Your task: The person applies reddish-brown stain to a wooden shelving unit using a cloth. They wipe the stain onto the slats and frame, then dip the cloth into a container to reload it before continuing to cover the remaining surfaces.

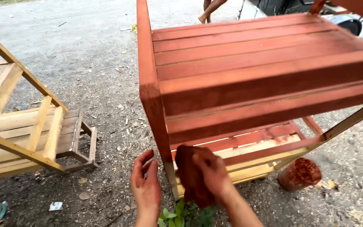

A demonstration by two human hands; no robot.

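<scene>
Right hand (213, 174): closed on one dark, stain-soaked cloth wad (190, 176), pressed at the lower corner post of one reddish-brown slatted wooden rack (248, 75), where colour gives way to bare pale wood. Left hand (145, 185): open, empty, stained fingers spread just beside the post. Advice, as judgement: rub along the grain, work stain into slat gaps, wipe runs before they set. One stain-filled plastic container (300, 173) lies near the rack's right foot. One unfinished pale wooden rack (26, 130) lies well apart at left. One small green weed (185, 215) grows between the forearms.
</scene>
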